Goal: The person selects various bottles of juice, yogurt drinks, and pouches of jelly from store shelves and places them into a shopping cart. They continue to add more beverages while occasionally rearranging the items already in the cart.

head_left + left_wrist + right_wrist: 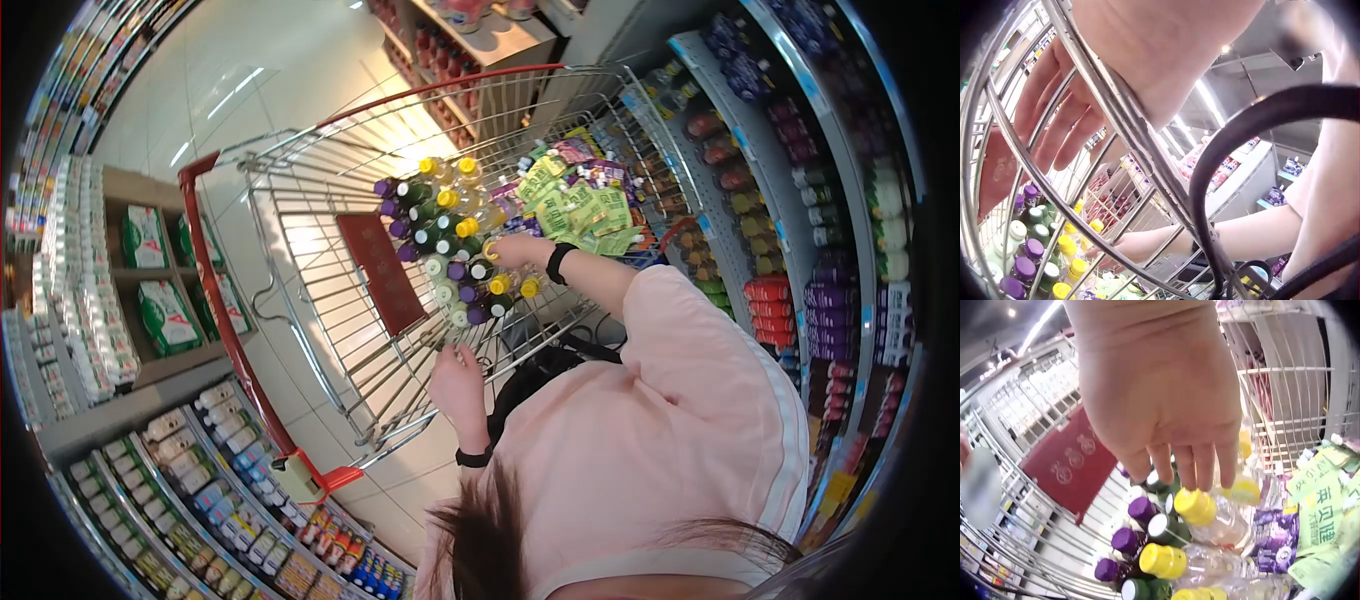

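My right hand (522,252) reaches over the bottles in the shopping cart. Its fingers (1204,465) point down, fingertips right at the yellow cap (1196,506) of a clear bottle. Around it stand bottles with purple caps (1142,511), white-topped green bottles (1161,529) and more yellow-capped ones. My left hand (458,385) hangs at the cart's near side, fingers loosely bent and holding nothing. Seen in the left wrist view, that hand (1069,122) is behind the cart's metal rim (1116,106), above the bottles.
Light green packets (585,210) lie heaped in the cart beyond the bottles. A dark red panel (382,272) is fixed in the cart, with the red handle (232,330) behind it. Stocked shelves (770,190) flank the right; boxed goods (165,310) and another shelf (190,490) are left.
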`<move>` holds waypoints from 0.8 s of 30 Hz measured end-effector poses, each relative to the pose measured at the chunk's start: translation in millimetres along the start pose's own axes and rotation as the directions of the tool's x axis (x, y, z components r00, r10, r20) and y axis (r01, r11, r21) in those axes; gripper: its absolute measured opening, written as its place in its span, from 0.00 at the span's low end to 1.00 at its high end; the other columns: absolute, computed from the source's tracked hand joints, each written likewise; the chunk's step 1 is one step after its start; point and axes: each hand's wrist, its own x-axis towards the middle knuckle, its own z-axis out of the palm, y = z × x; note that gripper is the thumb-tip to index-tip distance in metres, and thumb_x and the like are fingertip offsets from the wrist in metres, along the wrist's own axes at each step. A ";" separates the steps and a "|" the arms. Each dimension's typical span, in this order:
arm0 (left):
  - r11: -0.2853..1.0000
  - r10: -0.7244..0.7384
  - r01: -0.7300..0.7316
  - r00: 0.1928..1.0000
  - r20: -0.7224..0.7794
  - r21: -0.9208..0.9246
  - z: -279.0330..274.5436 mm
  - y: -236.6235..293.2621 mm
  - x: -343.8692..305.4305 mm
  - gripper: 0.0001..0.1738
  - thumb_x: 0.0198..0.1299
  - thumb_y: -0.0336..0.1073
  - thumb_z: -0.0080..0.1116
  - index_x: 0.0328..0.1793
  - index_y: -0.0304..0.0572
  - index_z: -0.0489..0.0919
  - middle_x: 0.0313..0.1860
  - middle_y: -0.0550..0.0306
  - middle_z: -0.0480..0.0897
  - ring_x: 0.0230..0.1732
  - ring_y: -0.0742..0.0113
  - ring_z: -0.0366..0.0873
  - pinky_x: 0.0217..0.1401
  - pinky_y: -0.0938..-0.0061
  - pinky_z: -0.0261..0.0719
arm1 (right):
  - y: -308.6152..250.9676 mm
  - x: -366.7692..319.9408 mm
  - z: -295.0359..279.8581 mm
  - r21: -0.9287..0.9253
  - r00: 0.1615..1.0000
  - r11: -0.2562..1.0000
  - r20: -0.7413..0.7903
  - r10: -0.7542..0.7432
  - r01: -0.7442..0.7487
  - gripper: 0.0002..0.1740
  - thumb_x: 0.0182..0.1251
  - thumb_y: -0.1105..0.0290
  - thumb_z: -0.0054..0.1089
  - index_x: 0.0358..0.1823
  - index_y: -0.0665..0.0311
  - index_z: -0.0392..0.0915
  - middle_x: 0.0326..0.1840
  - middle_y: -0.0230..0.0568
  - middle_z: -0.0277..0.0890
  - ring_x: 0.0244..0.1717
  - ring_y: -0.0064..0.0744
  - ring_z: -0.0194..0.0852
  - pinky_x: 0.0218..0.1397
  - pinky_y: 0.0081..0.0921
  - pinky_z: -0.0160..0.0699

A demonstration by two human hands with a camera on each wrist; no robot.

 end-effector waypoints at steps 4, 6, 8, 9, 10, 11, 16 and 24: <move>1.000 -0.012 0.011 0.999 0.034 0.027 -3.1 -0.4 -3.5 0.15 0.57 0.46 0.49 0.35 0.47 0.81 0.26 0.51 0.81 0.27 0.50 0.78 0.27 0.60 0.74 | -7.0 -52.0 -28.3 -0.012 1.000 1.000 -0.018 -0.023 0.023 0.20 0.60 0.54 0.48 0.46 0.59 0.76 0.41 0.49 0.77 0.43 0.50 0.75 0.45 0.41 0.73; 0.999 -0.011 0.008 0.998 0.067 0.041 -2.6 2.2 -3.0 0.16 0.57 0.47 0.49 0.34 0.46 0.81 0.26 0.50 0.81 0.27 0.48 0.78 0.28 0.58 0.74 | 4.4 -74.7 -23.1 0.037 0.990 0.999 -0.137 -0.030 0.035 0.21 0.57 0.50 0.51 0.42 0.59 0.78 0.38 0.49 0.78 0.40 0.51 0.75 0.41 0.42 0.73; 0.998 0.005 -0.010 0.996 0.084 0.063 0.9 -2.4 -3.4 0.16 0.57 0.47 0.50 0.34 0.44 0.81 0.26 0.49 0.81 0.28 0.47 0.79 0.29 0.57 0.75 | 3.6 -118.8 -30.4 0.123 0.972 0.991 -0.233 -0.020 0.050 0.22 0.55 0.50 0.53 0.40 0.60 0.78 0.34 0.49 0.78 0.37 0.50 0.75 0.39 0.42 0.73; 0.996 0.020 -0.027 0.996 0.084 0.084 5.4 -5.3 -2.5 0.16 0.57 0.47 0.49 0.34 0.44 0.81 0.27 0.49 0.81 0.28 0.47 0.79 0.30 0.57 0.75 | 18.7 -122.6 -14.1 0.144 0.941 0.988 -0.337 -0.005 0.057 0.20 0.56 0.52 0.51 0.37 0.62 0.79 0.33 0.48 0.78 0.37 0.49 0.76 0.38 0.41 0.74; 0.995 0.039 -0.046 0.996 0.084 0.085 1.6 -0.6 -4.6 0.17 0.57 0.47 0.49 0.34 0.43 0.81 0.27 0.48 0.81 0.28 0.47 0.79 0.30 0.57 0.75 | 24.6 -139.6 -7.3 0.140 0.937 0.989 -0.335 0.098 -0.053 0.18 0.57 0.55 0.50 0.37 0.62 0.78 0.31 0.48 0.78 0.35 0.48 0.76 0.36 0.42 0.74; 0.995 0.050 -0.057 0.995 0.081 0.086 -2.5 3.4 -6.9 0.17 0.57 0.47 0.49 0.34 0.43 0.81 0.27 0.48 0.81 0.29 0.46 0.78 0.30 0.57 0.75 | 29.0 -157.9 -2.7 0.135 0.924 0.978 -0.328 0.194 -0.158 0.17 0.57 0.57 0.49 0.37 0.61 0.78 0.29 0.48 0.78 0.33 0.48 0.76 0.35 0.43 0.73; 0.991 0.035 -0.048 0.994 0.100 0.124 5.1 -3.4 -3.5 0.19 0.56 0.48 0.53 0.36 0.39 0.82 0.33 0.44 0.82 0.36 0.45 0.79 0.38 0.59 0.75 | 29.8 -235.0 19.5 0.234 0.782 0.927 -0.499 0.374 -0.294 0.19 0.58 0.60 0.43 0.23 0.65 0.78 0.25 0.47 0.78 0.29 0.46 0.76 0.33 0.40 0.72; 0.990 0.055 -0.068 0.993 0.100 0.127 23.7 -21.7 11.3 0.20 0.54 0.46 0.52 0.33 0.33 0.81 0.26 0.45 0.81 0.27 0.47 0.78 0.33 0.59 0.75 | 47.3 -246.4 68.7 0.100 0.509 0.995 -0.855 0.101 -0.030 0.14 0.58 0.65 0.44 0.24 0.65 0.77 0.28 0.43 0.76 0.36 0.42 0.73 0.49 0.36 0.67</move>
